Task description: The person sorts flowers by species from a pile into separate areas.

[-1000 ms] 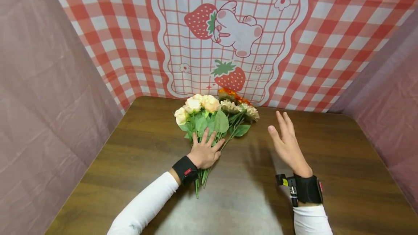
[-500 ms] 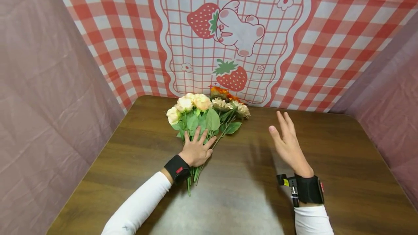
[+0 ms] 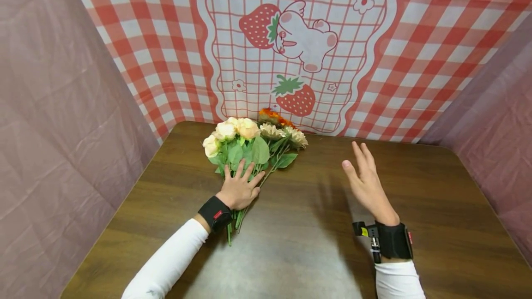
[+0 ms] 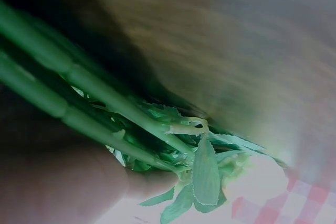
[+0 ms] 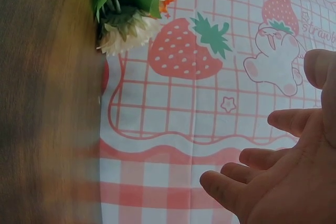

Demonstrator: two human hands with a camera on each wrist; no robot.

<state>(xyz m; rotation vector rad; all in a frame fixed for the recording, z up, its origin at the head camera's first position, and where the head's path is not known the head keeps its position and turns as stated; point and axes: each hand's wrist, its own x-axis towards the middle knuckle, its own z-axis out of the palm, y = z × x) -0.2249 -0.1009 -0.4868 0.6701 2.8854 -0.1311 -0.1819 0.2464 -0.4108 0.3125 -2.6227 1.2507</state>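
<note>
A bunch of flowers lies on the table, blooms toward the back. Cream roses (image 3: 226, 130) are on its left, pale daisy-like flowers (image 3: 287, 135) on its right, and orange flowers (image 3: 274, 116) behind. My left hand (image 3: 238, 190) lies flat across the green stems (image 3: 238, 218) with fingers spread, palm hidden. In the left wrist view, thick stems (image 4: 100, 93) run beside that hand toward the leaves. My right hand (image 3: 367, 188) is held above the table, well to the right of the bunch, fingers straight and touching nothing. The right wrist view shows its fingers apart from a pale flower (image 5: 128, 32).
The brown wooden table (image 3: 291, 225) has rounded back corners. Behind it hangs a red and white checked cloth (image 3: 424, 59) with strawberry prints, close to the orange blooms. Pinkish curtains (image 3: 75, 105) stand at both sides.
My left hand has slid the whole bunch leftward across the table, its fingers still spread on the stems. The right hand has stayed almost where it was.
</note>
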